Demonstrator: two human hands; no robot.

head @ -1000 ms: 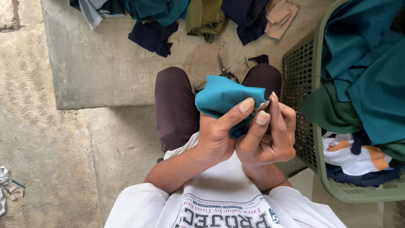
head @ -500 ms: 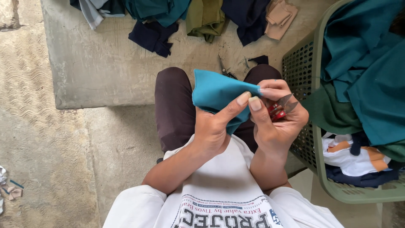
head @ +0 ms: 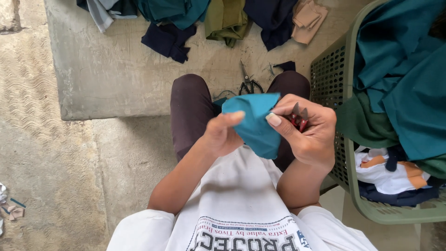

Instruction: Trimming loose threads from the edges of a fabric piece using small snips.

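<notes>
I hold a teal cloth piece above my lap, pinched between both hands. My left hand grips its left edge, and my right hand grips its right edge while also clutching red-handled snips. The cloth's long axis runs from the far upper corner down toward me, its tapered end pointing at my shirt. A green basket stands just right.

Cloth piece between hands; basket right; scissors ahead.
</notes>
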